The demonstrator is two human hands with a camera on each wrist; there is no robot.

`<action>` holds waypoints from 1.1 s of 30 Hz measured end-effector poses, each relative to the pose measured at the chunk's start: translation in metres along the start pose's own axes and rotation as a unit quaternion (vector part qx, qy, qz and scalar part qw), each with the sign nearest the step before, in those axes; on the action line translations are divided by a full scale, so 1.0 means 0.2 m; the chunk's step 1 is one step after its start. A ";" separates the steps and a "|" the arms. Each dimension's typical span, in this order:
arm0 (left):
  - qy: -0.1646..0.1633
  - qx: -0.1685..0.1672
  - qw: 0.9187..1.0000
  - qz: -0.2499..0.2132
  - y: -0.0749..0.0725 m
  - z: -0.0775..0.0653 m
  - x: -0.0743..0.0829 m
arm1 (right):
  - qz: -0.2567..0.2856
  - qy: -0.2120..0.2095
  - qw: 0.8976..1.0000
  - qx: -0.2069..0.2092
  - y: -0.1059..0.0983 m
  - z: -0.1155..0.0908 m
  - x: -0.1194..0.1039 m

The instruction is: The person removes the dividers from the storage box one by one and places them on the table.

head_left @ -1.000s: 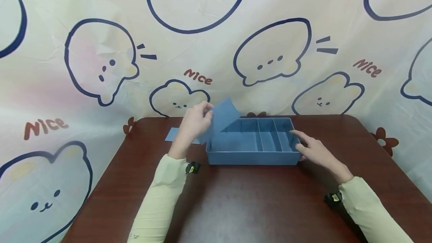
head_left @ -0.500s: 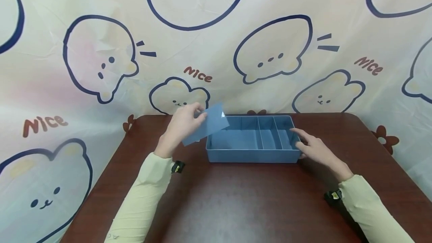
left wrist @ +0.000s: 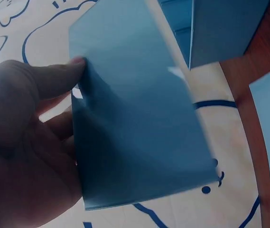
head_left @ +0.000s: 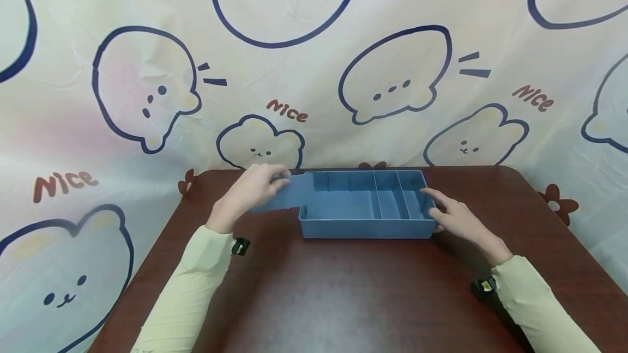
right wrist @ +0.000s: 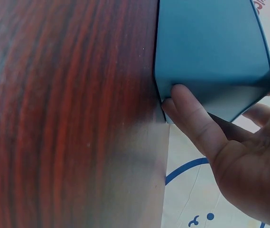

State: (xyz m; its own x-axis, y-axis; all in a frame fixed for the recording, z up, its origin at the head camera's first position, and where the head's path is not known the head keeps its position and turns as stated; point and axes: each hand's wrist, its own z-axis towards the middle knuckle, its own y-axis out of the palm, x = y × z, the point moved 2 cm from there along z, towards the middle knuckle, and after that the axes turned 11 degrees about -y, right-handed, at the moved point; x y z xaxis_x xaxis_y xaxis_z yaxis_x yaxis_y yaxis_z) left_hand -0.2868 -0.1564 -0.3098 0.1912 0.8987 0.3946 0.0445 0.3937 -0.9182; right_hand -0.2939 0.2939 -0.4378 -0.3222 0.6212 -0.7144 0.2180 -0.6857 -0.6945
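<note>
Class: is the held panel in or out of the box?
Out: in the left wrist view, backdrop shows between the panel and the box.

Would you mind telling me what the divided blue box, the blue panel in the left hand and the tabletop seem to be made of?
Blue box: probably plastic, satin finish; thin, smooth, evenly coloured walls.
Blue panel: likely thin plastic, seemingly semi-gloss; slim edge, smooth light-to-dark shading.
Tabletop: wood or wood-look laminate, polished; streaky red-brown grain, soft sheen.
</note>
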 end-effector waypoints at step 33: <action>-0.030 -0.139 0.987 0.069 0.01 -0.02 -0.20 | -0.004 -0.002 1.000 0.002 0.00 0.00 0.02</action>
State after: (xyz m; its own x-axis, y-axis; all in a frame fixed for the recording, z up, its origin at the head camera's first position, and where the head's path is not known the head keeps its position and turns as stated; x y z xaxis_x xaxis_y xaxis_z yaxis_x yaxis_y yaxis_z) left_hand -0.2912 -0.1930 -0.3280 0.1560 0.9532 0.2590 0.2907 0.2062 -0.9343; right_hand -0.2955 0.2950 -0.4408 -0.3269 0.6258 -0.7082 0.2119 -0.6818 -0.7002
